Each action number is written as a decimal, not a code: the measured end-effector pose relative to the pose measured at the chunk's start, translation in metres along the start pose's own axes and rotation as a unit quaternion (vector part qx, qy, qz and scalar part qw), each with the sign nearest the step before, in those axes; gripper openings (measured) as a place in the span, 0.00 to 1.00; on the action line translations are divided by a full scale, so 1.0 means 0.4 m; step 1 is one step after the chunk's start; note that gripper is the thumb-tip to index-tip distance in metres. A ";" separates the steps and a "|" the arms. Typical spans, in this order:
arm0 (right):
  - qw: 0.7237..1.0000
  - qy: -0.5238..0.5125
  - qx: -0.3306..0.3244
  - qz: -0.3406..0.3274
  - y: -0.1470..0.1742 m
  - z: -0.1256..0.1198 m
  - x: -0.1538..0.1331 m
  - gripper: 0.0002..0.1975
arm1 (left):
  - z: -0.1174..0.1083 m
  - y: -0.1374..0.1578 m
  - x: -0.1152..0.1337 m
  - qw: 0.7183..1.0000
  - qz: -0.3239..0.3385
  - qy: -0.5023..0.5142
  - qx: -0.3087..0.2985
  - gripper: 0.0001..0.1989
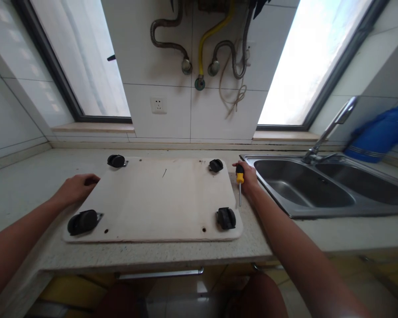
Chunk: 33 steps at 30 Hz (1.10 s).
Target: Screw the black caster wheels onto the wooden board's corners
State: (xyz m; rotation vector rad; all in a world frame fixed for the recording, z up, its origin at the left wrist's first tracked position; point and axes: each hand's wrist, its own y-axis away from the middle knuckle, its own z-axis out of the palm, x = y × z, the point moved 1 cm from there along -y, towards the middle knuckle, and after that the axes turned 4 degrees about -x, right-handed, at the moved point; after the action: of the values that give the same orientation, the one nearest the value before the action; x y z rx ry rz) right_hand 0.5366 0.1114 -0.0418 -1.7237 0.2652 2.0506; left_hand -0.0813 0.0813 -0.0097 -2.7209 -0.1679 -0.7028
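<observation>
A white board [166, 198] with rounded corners lies flat on the countertop, and black casters [227, 218] are fixed near its corners. My left hand [78, 187] is at the board's left edge, its fingers curled against it. Beside the right edge, my right hand [249, 176] is closed around a screwdriver [240, 177] with a yellow and black handle. The screwdriver's metal shaft points down toward me, apart from the casters. Small dark holes show in the board near its front edge.
A double steel sink [298, 183] with a chrome faucet [331, 128] is set into the counter [252, 247] on the right. A blue container [378, 132] leans in the right corner. Pipes and a yellow hose [204, 42] run down the tiled wall, above a socket [158, 105].
</observation>
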 end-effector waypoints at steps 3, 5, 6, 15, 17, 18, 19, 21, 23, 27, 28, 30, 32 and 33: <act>0.999 -0.029 0.020 0.003 -0.005 -0.002 -0.006 0.15 | -0.054 -0.001 0.044 0.999 -0.006 -0.032 0.028 0.21; 0.998 -0.052 0.031 0.013 -0.007 0.000 -0.009 0.15 | -0.096 0.002 0.101 0.996 -0.008 -0.043 0.083 0.25; 0.997 -0.065 0.033 0.021 -0.007 0.002 -0.010 0.16 | -0.115 0.007 0.140 0.993 -0.001 -0.036 0.112 0.25; 0.977 -0.191 0.034 0.083 0.008 0.022 -0.037 0.29 | 0.028 0.144 0.656 0.942 0.276 0.179 0.066 0.15; 0.975 -0.202 0.036 0.088 0.013 0.022 -0.045 0.29 | 0.119 0.166 0.732 0.927 0.298 0.225 0.027 0.14; 0.974 -0.205 0.034 0.088 0.015 0.021 -0.048 0.29 | 0.163 0.173 0.757 0.922 0.296 0.250 0.015 0.14; 0.974 -0.206 0.032 0.086 0.016 0.021 -0.050 0.29 | 0.204 0.178 0.775 0.917 0.291 0.272 0.009 0.14; 0.976 -0.204 0.025 0.078 0.019 0.022 -0.051 0.30 | 0.271 0.182 0.788 0.912 0.268 0.311 0.019 0.14; 0.978 -0.198 0.020 0.066 0.022 0.025 -0.050 0.30 | 0.316 0.186 0.782 0.909 0.255 0.327 0.027 0.13; 0.980 -0.192 0.015 0.042 0.031 0.041 -0.049 0.28 | 0.349 0.194 0.758 0.901 0.294 0.319 -0.001 0.12; 0.981 -0.192 0.014 0.039 0.034 0.045 -0.050 0.28 | 0.350 0.195 0.754 0.899 0.292 0.326 -0.010 0.12; 0.981 -0.192 0.012 0.035 0.040 0.051 -0.053 0.26 | 0.351 0.194 0.748 0.896 0.270 0.353 -0.026 0.12; 0.981 -0.193 0.010 0.033 0.045 0.054 -0.056 0.25 | 0.352 0.191 0.748 0.890 0.246 0.382 -0.037 0.13; 0.981 -0.193 0.011 0.032 0.046 0.054 -0.058 0.24 | 0.352 0.190 0.748 0.886 0.239 0.395 -0.038 0.14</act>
State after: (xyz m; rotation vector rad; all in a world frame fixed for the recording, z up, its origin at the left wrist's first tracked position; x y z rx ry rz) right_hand 0.5120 0.0993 -0.0174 -1.2807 0.2194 2.3628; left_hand 0.2577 0.0670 -0.0009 -2.1595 0.6999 -1.5685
